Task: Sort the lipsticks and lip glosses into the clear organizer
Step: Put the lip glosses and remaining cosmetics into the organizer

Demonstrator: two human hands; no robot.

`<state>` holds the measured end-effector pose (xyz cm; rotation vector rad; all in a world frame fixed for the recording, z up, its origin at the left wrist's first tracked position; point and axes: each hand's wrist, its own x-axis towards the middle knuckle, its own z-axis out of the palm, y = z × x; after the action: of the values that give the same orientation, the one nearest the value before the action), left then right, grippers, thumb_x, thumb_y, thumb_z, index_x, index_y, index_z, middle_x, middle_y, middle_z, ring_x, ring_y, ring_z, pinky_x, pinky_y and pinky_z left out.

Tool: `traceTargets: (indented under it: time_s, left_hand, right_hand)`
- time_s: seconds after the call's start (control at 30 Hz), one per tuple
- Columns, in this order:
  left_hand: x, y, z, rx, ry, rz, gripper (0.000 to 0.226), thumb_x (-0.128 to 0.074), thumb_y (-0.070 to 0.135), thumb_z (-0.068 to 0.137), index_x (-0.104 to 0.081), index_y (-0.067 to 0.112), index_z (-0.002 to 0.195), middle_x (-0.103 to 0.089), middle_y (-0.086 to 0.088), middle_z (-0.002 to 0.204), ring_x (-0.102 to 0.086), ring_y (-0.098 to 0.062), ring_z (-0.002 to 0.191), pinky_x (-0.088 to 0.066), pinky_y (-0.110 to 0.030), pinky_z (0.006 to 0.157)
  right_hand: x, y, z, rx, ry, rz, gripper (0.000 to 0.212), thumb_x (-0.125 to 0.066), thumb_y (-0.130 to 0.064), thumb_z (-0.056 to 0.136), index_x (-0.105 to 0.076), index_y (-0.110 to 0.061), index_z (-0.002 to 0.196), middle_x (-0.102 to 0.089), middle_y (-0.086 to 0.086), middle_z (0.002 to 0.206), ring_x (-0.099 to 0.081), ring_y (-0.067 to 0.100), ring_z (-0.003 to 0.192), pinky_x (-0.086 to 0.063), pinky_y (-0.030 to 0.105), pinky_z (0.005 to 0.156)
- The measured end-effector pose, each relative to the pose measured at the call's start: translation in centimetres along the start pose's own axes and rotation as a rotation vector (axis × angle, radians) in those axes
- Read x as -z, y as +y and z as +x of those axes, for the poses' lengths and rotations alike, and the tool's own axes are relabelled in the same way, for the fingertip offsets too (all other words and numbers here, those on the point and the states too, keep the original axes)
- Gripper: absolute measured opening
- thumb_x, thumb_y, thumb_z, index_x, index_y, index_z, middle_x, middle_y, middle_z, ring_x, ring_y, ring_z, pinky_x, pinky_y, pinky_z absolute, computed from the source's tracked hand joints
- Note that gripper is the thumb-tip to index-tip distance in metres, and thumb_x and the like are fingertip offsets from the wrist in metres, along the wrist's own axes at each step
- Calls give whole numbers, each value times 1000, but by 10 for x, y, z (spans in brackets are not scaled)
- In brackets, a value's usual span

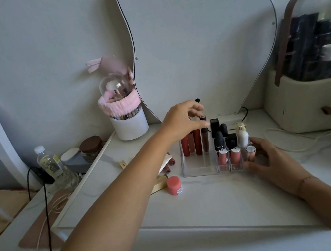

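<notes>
From the head view we take the clear acrylic organizer (pixel 199 168) as our landmark; our left hand (pixel 183 121) reaches over its back-left section, fingertips closed on the cap of the tall dark-brown lip gloss tube (pixel 204 135), which stands upright, long axis vertical, beside three red and pink gloss tubes (pixel 191 143) in the same section. Our right hand (pixel 268 158) rests against the organizer's right wall, fingers loosely spread and steadying it, gripping nothing (as far as we can tell); just inside that wall stand black bullet lipsticks (pixel 219 139) and pink short tubes (pixel 222 158). Left of the organizer lie unsorted pink tubes (pixel 168 164) and a small round pink jar (pixel 174 185), nearer our left hand; everything sits on a white marbled tabletop (pixel 211 199); behind the organizer leans a wavy-edged mirror (pixel 203 47).
</notes>
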<state>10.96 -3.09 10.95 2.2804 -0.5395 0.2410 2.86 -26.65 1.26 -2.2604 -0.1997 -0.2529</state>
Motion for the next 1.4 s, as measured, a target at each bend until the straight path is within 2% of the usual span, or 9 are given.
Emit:
traceTargets:
  time_s: [0.1, 0.23, 0.33, 0.5, 0.67, 0.93, 1.17, 1.3, 1.4]
  left_hand:
    - [27, -12, -11, 17, 95, -122, 41, -79, 35, 70, -63, 25, 106, -69, 10, 101, -61, 1, 95, -41, -2, 75]
    - [57, -60, -35, 133, 194, -117, 36, -74, 36, 76, -61, 25, 108, -66, 10, 108, -59, -1, 101, -41, -11, 82]
    - [59, -97, -46, 322, 110, -32, 46, -70, 45, 77, -58, 22, 116, -60, 5, 122, -52, -9, 115, -38, -24, 93]
    - [41, -133, -52, 557, -94, 53, 84, -70, 61, 68, -46, 15, 134, -47, -2, 141, -44, -16, 126, -35, -31, 103]
    - [34, -141, -54, 552, -85, 100, 95, -70, 73, 49, -54, 21, 126, -51, -1, 136, -45, -17, 126, -37, -40, 107]
    - [43, -159, -53, 564, 12, 109, 61, -69, 60, 68, -61, 20, 115, -58, -3, 128, -49, -22, 123, -39, -43, 105]
    - [44, -144, -55, 654, -67, 139, 129, -58, 91, 30, -40, 22, 138, -34, -4, 147, -34, -22, 134, -34, -44, 109]
    - [41, -139, -57, 615, -128, 209, 134, -57, 92, 32, -25, 26, 144, -23, -2, 154, -21, -26, 141, -24, -50, 112]
    - [39, -139, -57, 608, -113, 212, 116, -47, 90, 52, -23, 24, 145, -23, -4, 154, -20, -27, 141, -22, -51, 113]
  right_hand:
    - [0, 0, 0, -1, 7, -11, 72, -75, -30, 73, -40, -20, 136, -58, -5, 110, -52, 10, 101, -36, 23, 85]
    - [-1, 2, 1, -5, 7, -23, 72, -74, -32, 73, -41, -21, 135, -59, -4, 111, -53, 12, 102, -37, 24, 84]
    - [-1, 1, 1, -9, 3, -40, 71, -73, -34, 74, -40, -22, 135, -58, -4, 111, -53, 12, 100, -37, 25, 83]
    - [0, -1, -1, -21, -8, -23, 71, -73, -32, 74, -39, -22, 136, -58, -4, 112, -54, 13, 104, -39, 27, 86]
    - [-1, -1, 0, 1, -1, -17, 67, -74, -27, 75, -42, -22, 134, -59, -6, 109, -54, 11, 102, -38, 25, 84]
    - [0, -2, -1, -3, 7, -33, 67, -74, -28, 74, -42, -25, 133, -58, -7, 107, -54, 10, 99, -37, 24, 81]
    - [-1, -2, -1, 0, -4, -23, 67, -74, -29, 74, -42, -25, 132, -60, -6, 109, -55, 11, 101, -38, 26, 82]
    - [-1, -2, 0, 0, 3, -35, 67, -74, -29, 74, -43, -24, 132, -59, -6, 107, -54, 11, 100, -38, 26, 81]
    - [0, -2, 0, 4, 0, -28, 67, -75, -28, 73, -43, -24, 132, -59, -6, 108, -55, 12, 101, -38, 27, 83]
